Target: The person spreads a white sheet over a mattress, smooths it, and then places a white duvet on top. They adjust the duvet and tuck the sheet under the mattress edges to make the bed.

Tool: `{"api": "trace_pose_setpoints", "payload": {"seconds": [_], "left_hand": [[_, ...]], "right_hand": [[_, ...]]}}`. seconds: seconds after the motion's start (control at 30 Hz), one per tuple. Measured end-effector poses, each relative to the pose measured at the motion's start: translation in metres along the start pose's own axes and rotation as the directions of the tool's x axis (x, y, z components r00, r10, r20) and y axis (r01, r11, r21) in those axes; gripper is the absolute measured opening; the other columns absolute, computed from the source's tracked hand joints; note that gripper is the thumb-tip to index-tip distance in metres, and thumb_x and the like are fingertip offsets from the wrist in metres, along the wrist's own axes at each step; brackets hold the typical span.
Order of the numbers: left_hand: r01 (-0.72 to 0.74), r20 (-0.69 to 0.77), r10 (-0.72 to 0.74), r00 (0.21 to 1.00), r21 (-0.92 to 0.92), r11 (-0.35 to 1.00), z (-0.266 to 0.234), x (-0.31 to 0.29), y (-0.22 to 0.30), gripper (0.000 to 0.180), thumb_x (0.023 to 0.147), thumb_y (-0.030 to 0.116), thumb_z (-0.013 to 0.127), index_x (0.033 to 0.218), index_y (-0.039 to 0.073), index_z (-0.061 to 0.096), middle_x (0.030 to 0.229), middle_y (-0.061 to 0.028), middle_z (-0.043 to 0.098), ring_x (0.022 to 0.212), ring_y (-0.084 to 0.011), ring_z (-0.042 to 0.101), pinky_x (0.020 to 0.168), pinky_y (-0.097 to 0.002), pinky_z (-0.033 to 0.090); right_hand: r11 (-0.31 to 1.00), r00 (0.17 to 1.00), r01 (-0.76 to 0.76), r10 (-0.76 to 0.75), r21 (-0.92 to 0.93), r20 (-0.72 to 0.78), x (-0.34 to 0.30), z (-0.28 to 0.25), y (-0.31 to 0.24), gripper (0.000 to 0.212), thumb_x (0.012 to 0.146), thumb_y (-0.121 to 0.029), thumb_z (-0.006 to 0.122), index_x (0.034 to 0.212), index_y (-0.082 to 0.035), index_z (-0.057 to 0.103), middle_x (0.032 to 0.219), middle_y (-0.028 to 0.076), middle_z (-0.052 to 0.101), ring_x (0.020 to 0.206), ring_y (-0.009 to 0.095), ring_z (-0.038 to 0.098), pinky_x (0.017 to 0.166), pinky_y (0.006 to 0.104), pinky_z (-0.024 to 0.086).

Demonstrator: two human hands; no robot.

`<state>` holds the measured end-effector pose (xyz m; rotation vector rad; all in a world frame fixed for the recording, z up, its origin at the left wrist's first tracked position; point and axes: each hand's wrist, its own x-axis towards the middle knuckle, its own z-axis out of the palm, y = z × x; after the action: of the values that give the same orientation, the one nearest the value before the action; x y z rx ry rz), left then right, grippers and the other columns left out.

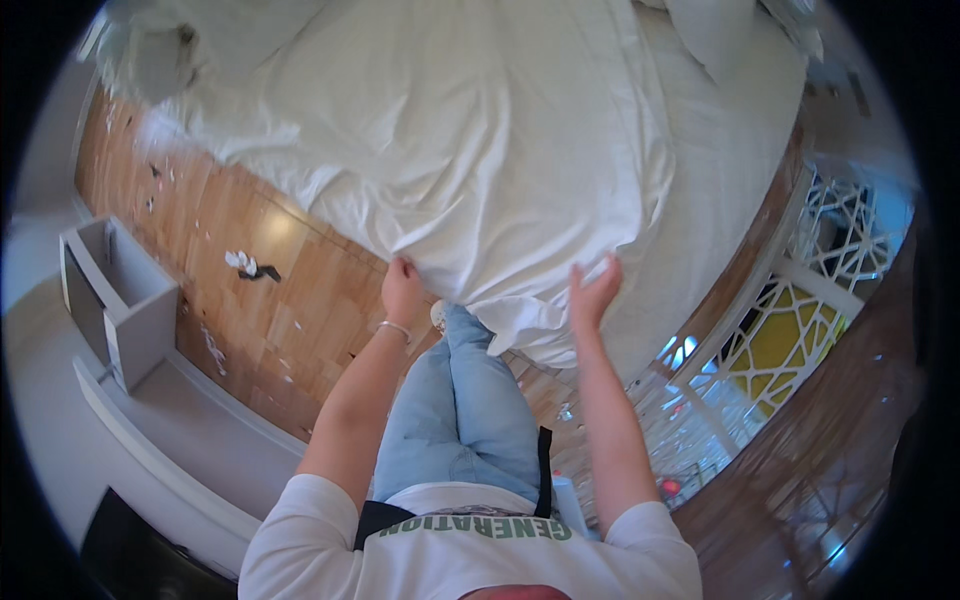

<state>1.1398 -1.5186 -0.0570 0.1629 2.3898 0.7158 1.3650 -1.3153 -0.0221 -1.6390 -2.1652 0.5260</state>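
A wrinkled white bedsheet (480, 130) spreads over the bed in front of me, its near edge reaching my legs. My left hand (403, 293) is closed on that edge, with a thin bracelet at the wrist. To the right, my right hand (595, 292) is at the same edge, thumb and fingers apart and slightly blurred. Whether its fingertips touch the cloth is hard to make out. Between the hands a loose flap of the sheet (530, 322) hangs in folds beside my knees.
Wooden flooring (215, 195) with a black-and-white scrap (250, 266) and small bits of litter lies on the left. A pale open-topped cabinet (130, 290) stands there by the wall. On the right is a white lattice panel (790, 330). Bunched white bedding (190, 45) rests at the far left.
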Motion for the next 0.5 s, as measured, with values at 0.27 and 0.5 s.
{"api": "trace_pose_setpoints", "payload": {"seconds": [0.27,0.5], "left_hand": [[0.126,-0.065,-0.136,0.989,-0.136,0.983,0.036,-0.033,0.001,0.031,0.077,0.022,0.054,0.096,-0.003,0.052,0.095,-0.0212,0.059,0.089,-0.0358,0.056,0.076,-0.0411,0.044],[0.127,0.137,-0.094,0.986,-0.255,0.958,0.093,-0.069,0.018,0.024,0.084,0.022,0.044,0.087,-0.001,0.049,0.086,-0.0261,0.057,0.084,-0.0411,0.054,0.072,-0.0467,0.042]], "right_hand": [[0.805,0.589,0.593,-0.424,-0.011,0.688,-0.095,-0.025,-0.04,0.048,0.069,-0.019,0.063,0.113,-0.011,0.048,0.121,0.015,0.041,0.112,0.035,0.039,0.093,0.0441,0.031],[0.699,0.529,0.713,-0.474,-0.065,0.704,-0.059,-0.026,0.005,0.014,0.069,-0.013,0.055,0.081,-0.009,0.06,0.082,0.009,0.059,0.085,0.026,0.055,0.078,0.0419,0.04]]}}
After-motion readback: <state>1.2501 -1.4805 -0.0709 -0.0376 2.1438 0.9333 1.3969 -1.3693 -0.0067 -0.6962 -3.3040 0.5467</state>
